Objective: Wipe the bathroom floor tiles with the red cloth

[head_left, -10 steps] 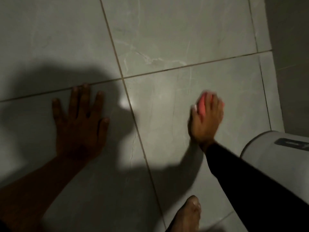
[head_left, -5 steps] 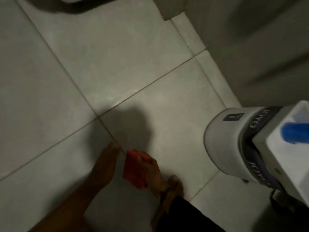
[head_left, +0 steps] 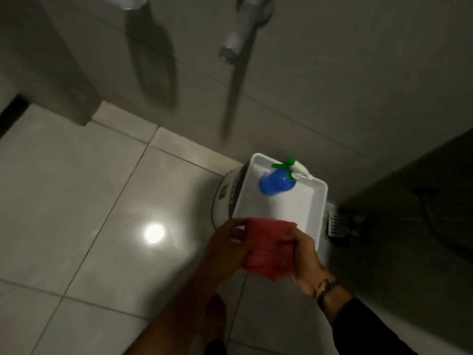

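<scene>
The red cloth [head_left: 266, 248] is held up off the floor between both hands, in the lower middle of the view. My left hand [head_left: 226, 248] grips its left edge and my right hand [head_left: 305, 257] grips its right side. The cloth hangs just in front of a white tray [head_left: 302, 213]. Pale glossy floor tiles [head_left: 76, 201] spread out to the left, with a bright light reflection on them.
The white tray rests on a white round bin [head_left: 225, 198] and holds a blue spray bottle [head_left: 277, 181] with a green and white trigger. A metal floor drain [head_left: 337, 222] lies right of the tray. A hose [head_left: 236, 80] hangs down the wall. My foot [head_left: 216, 319] is below the hands.
The view rose from close to the floor to high above it. My left hand left the tile. The cloth came off the floor and both hands now hold it by the tray.
</scene>
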The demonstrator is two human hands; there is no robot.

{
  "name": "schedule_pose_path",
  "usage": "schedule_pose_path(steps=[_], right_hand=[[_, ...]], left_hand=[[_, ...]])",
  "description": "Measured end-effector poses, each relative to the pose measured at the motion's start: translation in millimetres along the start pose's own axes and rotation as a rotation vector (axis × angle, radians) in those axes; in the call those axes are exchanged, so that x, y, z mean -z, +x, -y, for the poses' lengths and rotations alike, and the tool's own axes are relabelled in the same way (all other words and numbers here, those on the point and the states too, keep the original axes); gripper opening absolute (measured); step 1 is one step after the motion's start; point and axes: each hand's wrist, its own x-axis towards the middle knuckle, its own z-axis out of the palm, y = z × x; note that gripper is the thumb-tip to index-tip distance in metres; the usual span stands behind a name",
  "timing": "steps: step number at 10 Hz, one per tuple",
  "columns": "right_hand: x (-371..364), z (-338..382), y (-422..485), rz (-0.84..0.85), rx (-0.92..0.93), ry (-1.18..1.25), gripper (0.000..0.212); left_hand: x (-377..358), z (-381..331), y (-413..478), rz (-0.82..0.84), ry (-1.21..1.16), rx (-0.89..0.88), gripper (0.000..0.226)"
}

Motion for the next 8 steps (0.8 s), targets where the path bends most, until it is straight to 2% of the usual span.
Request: schedule_pose_path(steps=[1, 2, 3, 4, 5, 6, 7, 8], right_hand=[[11, 25, 33, -0.138, 0.072, -0.001, 0.035], [24, 44, 89, -0.179, 0.120, -0.083, 0.028], [29, 45, 123, -0.196, 0.088, -0.172, 0.033], [30, 35, 157, -0.236, 0.066, -0.346, 0.019], [32, 27, 172, -0.297, 0.086, -0.465, 0.022], [28, 22, 178, -0.446, 0.154, -0.531, 0.012], [21, 30, 169, -0.505, 0.195, -0.581, 0.034], [8, 38, 116, -0.516, 0.270, -0.514, 0.038]], left_hand=[[-26, -28, 31, -0.057, 0.202, -0.026, 0.046], [-66, -35, 81, -0.141, 0.417, -0.034, 0.043], [-85, -27, 110, -0.217, 0.479, -0.014, 0.036], [-98, -13, 140, -0.301, 0.610, 0.076, 0.047], [-103, -5, 152, -0.272, 0.903, -0.007, 0.041], [-106, 1, 153, -0.214, 1.039, -0.077, 0.053], [-102, -9, 152, -0.209, 1.118, -0.121, 0.056], [-94, -13, 110, -0.246, 1.210, -0.338, 0.050]])
